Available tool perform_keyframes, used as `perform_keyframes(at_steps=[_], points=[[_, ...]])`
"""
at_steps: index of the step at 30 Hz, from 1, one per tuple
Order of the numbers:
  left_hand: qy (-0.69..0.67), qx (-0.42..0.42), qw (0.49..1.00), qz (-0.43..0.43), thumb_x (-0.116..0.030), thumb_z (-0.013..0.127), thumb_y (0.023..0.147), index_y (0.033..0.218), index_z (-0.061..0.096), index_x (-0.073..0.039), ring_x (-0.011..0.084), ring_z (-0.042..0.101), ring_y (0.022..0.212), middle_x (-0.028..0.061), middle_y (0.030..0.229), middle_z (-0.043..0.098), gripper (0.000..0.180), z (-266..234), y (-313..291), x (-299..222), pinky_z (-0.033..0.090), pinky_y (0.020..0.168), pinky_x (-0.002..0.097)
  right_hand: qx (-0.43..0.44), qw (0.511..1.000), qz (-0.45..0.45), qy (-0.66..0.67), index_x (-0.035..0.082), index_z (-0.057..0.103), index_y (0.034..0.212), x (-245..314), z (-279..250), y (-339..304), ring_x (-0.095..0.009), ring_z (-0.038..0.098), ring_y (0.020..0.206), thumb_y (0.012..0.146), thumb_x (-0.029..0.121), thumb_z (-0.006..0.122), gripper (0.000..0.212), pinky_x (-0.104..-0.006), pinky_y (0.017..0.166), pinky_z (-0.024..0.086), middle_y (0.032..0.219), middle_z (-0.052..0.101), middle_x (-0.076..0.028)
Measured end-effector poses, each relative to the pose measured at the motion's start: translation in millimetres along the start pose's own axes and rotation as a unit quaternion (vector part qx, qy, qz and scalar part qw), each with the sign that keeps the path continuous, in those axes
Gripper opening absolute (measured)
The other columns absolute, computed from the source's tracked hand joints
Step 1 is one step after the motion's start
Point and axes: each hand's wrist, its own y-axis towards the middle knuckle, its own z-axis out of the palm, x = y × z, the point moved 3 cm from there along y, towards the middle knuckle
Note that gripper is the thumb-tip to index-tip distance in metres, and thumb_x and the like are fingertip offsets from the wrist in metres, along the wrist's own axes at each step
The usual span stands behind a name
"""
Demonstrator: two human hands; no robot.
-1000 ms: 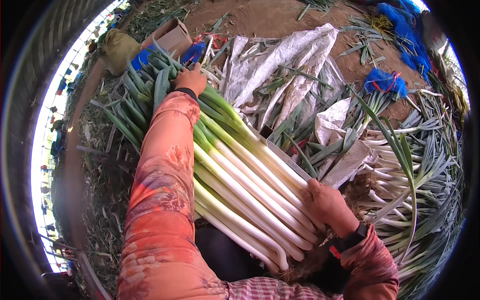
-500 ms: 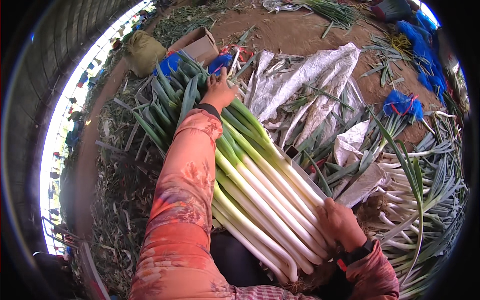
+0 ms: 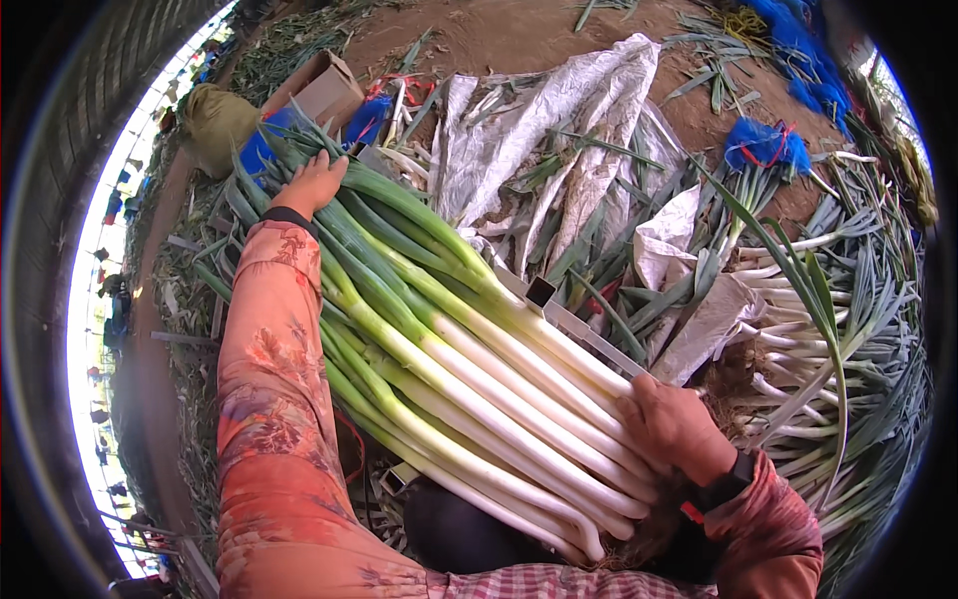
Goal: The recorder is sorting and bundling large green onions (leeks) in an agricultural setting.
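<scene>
Earth floor point(image 3: 499, 35): brown, bare across the top centre.
Leek heap point(image 3: 883, 379): spread along the right side, with pale stems toward the middle and dark leaves toward the rim.
Row of leeks point(image 3: 514, 384): laid side by side at centre, aslant, green leaves at upper left, white root ends at lower right; beneath both hands, above the lap.
White sheet point(image 3: 509, 150): crumpled, soiled, just beyond the row, near the middle.
Sleeves, 2: orange, flower-patterned; left point(image 3: 269, 399) long across the lower left, right point(image 3: 768, 529) short at the lower right.
Blue netting point(image 3: 788, 50): bunched at upper right.
Metal frame point(image 3: 594, 334): narrow, straight, along the far edge of the row.
Cardboard box point(image 3: 329, 90): open, at upper left.
Olive sack point(image 3: 217, 130): rounded, just left of the box.
Blue net wrap point(image 3: 763, 147): around a leafy bunch, between sheet and heap.
Right hand point(image 3: 679, 427): against the far side of the white ends, curled, thumb side up; fingertips hidden, pinch or mere press, cannot tell.
Left hand point(image 3: 311, 187): palm down on the green leaves, fingers slightly spread, not closed around anything visible.
Wristbands, 2: dark, 1 at each cuff.
</scene>
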Motion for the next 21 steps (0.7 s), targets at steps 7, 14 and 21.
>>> perform_keyframes(at_steps=[7, 14, 21], points=[[-0.073, -0.151, 0.976, 0.14, -0.053, 0.035, 0.092, 0.144, 0.029, -0.01, 0.0382, 0.034, 0.132, 0.0165, 0.145, 0.035, 0.067, -56.0, -70.7, -111.6, 0.022, 0.106, 0.0585, -0.021, 1.0, 0.019, -0.009, 0.001, 0.048, 0.086, -4.2, -2.8, -2.2, -0.042, 0.06, 0.072, 0.091, 0.03, 0.045, 0.029, -0.0502, 0.067, 0.047, 0.073, 0.061, -0.023], [0.013, 0.02, 0.998, 0.056, -0.055, 0.036, 0.091, 0.145, 0.027, -0.01, 0.0335, 0.034, 0.133, 0.0162, 0.145, 0.036, 0.07, -64.1, -100.2, -120.2, 0.021, 0.108, 0.0526, -0.018, 1.0, 0.021, -0.01, 0.001, 0.048, 0.086, -5.6, -0.8, -0.6, -0.042, 0.06, 0.074, 0.091, 0.032, 0.045, 0.031, -0.0505, 0.067, 0.047, 0.075, 0.061, -0.023], [-0.002, 0.072, 0.997, 0.042, -0.059, 0.031, 0.091, 0.142, 0.03, -0.002, 0.034, 0.033, 0.133, 0.0183, 0.144, 0.036, 0.076, -50.5, -94.1, -116.8, 0.02, 0.109, 0.0476, -0.017, 1.0, 0.021, -0.005, 0.001, 0.048, 0.086, -1.0, 4.4, -2.1, -0.041, 0.06, 0.074, 0.091, 0.032, 0.046, 0.031, -0.0493, 0.068, 0.047, 0.076, 0.061, -0.022]])
